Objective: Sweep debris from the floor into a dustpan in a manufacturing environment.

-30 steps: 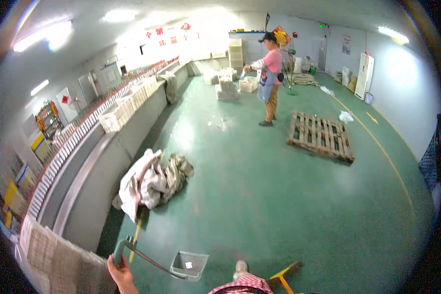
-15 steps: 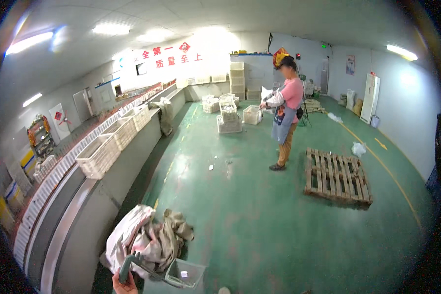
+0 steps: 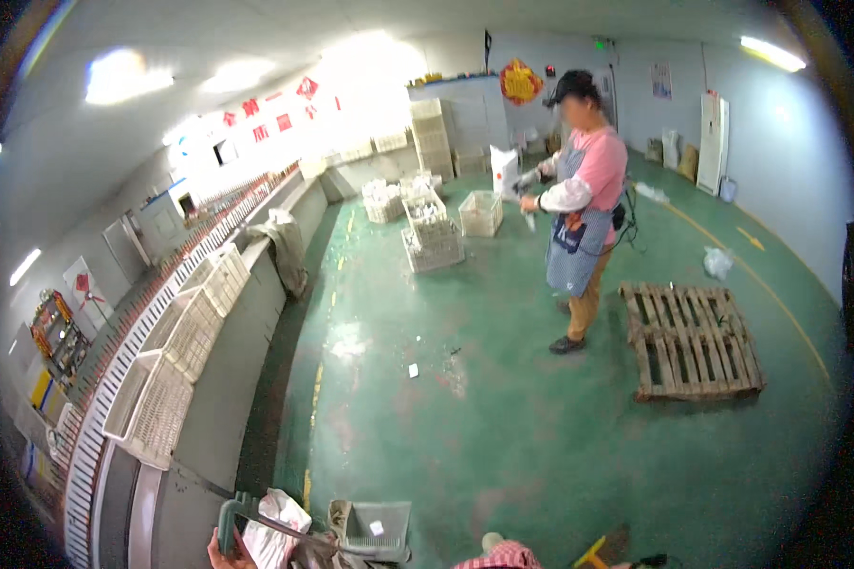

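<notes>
In the lower left corner, my left hand (image 3: 226,557) is closed round the green grip of a long-handled dustpan (image 3: 400,541). The dustpan's pan is grey-green, low over or on the floor, with a small white scrap (image 3: 377,527) inside it. Behind the handle lie white and tan sacks (image 3: 277,541) in a heap. My right hand is out of view. At the lower edge a red-and-white checked cloth (image 3: 503,556) shows beside a pale shoe tip. Right of it is a yellow bar-like thing (image 3: 590,552), cut off by the edge.
A person (image 3: 588,190) in a checked apron stands ahead, a tool in hand. A wooden pallet (image 3: 693,341) lies right. White crates (image 3: 152,417) line the conveyor ledge on the left; more loaded crates (image 3: 434,248) stand farther off. A white scrap (image 3: 413,371) lies on the green floor.
My view has shifted, and the sack heap and my left hand with the dustpan sit lower in it. The checked cloth and yellow thing have come into view. The person's arms have shifted.
</notes>
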A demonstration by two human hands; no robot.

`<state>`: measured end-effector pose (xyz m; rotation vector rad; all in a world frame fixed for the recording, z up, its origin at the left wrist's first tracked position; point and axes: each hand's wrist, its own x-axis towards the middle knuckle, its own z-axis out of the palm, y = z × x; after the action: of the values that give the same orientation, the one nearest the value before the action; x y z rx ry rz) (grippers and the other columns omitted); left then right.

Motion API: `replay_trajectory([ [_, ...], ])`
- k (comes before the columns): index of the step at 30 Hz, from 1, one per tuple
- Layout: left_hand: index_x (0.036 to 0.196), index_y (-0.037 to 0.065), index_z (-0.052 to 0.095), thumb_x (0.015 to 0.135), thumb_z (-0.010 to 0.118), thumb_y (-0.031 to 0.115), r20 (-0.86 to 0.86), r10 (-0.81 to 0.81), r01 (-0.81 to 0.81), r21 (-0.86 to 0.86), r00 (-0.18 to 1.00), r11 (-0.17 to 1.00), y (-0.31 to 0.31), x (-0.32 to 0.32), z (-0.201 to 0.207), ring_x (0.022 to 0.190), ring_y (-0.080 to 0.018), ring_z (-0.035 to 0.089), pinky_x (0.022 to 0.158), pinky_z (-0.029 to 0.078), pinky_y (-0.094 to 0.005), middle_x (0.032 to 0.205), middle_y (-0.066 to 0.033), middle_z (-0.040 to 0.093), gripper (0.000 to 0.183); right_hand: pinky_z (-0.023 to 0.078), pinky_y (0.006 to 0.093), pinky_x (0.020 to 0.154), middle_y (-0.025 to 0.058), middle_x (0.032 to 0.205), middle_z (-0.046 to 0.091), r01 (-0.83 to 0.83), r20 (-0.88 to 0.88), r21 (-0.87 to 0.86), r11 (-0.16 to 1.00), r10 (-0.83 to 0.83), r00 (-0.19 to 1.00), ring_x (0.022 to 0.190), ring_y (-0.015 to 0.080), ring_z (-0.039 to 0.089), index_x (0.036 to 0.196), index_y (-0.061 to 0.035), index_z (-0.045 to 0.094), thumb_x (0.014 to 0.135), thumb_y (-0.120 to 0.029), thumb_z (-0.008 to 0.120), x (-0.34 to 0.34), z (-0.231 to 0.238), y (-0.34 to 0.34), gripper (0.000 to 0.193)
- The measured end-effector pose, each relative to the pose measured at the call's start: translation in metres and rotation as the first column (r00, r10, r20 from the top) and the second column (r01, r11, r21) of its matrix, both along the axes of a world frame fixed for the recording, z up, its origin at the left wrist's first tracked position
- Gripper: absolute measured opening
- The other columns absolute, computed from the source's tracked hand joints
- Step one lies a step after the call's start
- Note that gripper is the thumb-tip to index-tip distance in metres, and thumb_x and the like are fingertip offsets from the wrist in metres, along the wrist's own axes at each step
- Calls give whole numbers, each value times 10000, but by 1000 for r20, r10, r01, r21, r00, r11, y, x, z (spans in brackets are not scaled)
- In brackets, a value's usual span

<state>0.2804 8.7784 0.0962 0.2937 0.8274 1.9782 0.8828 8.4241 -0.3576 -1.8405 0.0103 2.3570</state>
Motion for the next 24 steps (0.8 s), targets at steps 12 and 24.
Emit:
replay_trajectory([
  [12, 835, -101, 493, 728, 527, 80, -607, 110, -240, -137, 787, 961, 434, -28, -59, 819, -233, 527, 762, 467, -310, 922, -165, 538, 213, 349, 254, 352, -1, 498, 483, -263, 208, 79, 961, 243, 948, 365, 106, 415, 639, -84, 504, 707, -207, 518, -13, 59, 665, 141],
  [24, 837, -46, 554, 753, 495, 145, -10, -132, 127, -206, 991, 970, 850, -64, -83, 750, -215, 558, 685, 454, -299, 807, -126, 583, 217, 355, 259, 371, 26, 509, 499, -184, 123, 228, 956, 160, 980, 405, 121, 463, 577, -75, 499, 674, -178, 527, -4, 14, 1150, 144],
])
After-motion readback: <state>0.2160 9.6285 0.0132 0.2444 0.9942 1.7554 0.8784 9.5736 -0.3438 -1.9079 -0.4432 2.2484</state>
